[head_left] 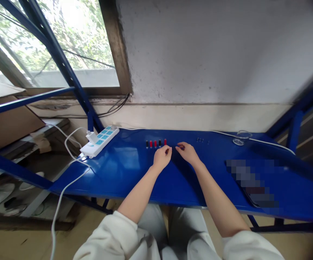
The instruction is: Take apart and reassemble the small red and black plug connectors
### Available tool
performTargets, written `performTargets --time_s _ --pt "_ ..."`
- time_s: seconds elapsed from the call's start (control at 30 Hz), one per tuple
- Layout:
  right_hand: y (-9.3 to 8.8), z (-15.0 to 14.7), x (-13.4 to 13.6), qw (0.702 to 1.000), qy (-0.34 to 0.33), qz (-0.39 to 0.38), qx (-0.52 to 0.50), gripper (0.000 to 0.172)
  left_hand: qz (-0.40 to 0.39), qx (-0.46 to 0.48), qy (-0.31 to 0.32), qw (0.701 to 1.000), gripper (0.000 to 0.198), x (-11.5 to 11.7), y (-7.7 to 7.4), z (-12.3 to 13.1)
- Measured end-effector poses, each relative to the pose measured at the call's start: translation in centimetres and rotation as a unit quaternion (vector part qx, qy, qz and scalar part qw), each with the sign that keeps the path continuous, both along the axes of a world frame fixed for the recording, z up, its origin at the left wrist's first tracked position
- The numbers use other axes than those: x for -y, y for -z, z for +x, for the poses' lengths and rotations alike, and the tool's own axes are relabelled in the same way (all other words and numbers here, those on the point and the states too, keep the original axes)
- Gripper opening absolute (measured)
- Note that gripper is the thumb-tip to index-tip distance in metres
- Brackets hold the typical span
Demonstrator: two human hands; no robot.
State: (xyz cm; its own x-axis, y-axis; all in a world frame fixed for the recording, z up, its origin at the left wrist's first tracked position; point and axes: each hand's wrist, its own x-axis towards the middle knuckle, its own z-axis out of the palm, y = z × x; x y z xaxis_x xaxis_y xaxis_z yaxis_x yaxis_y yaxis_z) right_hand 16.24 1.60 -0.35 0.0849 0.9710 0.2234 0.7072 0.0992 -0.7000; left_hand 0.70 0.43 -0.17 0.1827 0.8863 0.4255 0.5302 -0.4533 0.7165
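Right of the power strip (96, 147), the small cylinders (155, 144) seemed light, stiff, best taken mid-body; whether curled left hand (162, 157) or right hand (188, 153) pinched anything was unclear.

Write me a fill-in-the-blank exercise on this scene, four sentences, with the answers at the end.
1. The row of small pieces shows two black ones and ____ red ones.
2. The piece at the row's far left is ____.
3. The hand nearer the row is the person's ____ one.
4. The tabletop is ____.

Missing words: three; black; left; blue.
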Motion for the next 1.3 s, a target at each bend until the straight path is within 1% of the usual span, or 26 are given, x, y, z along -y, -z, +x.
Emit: performTargets --time_s 0.13,0.3,0.57,0.9,1.03,1.17,1.3 --pt "0.62 0.04 0.5 0.997 0.005 0.058 -0.052 0.023 0.043 -0.067 0.003 0.997 0.028 0.5 -0.17 0.16" --pt "1.12 0.14 0.26 0.995 0.008 0.092 -0.036 0.023 0.053 -0.086 0.004 0.995 0.028 0.6 -0.04 0.15" --pt "1.05 0.1 0.48 0.994 0.001 0.113 0.01 0.025 0.034 -0.066 0.006 0.997 0.03 0.48 -0.02 0.18" --pt "0.94 -0.05 0.59 0.994 0.007 0.102 0.03 0.024 0.025 -0.037 0.016 0.999 0.03 0.42 0.1 0.12" --pt "0.93 -0.02 0.65 0.994 0.003 0.101 0.034 0.024 0.022 -0.044 0.01 0.999 0.031 0.43 -0.01 0.13" --pt "0.81 -0.01 0.72 0.994 0.008 0.103 0.036 0.025 0.024 -0.068 -0.015 0.997 0.03 0.34 -0.04 0.09" --pt "0.66 -0.08 0.79 0.994 0.006 0.103 0.033 0.024 0.029 -0.081 -0.083 0.993 0.028 0.1 0.24 -0.05"
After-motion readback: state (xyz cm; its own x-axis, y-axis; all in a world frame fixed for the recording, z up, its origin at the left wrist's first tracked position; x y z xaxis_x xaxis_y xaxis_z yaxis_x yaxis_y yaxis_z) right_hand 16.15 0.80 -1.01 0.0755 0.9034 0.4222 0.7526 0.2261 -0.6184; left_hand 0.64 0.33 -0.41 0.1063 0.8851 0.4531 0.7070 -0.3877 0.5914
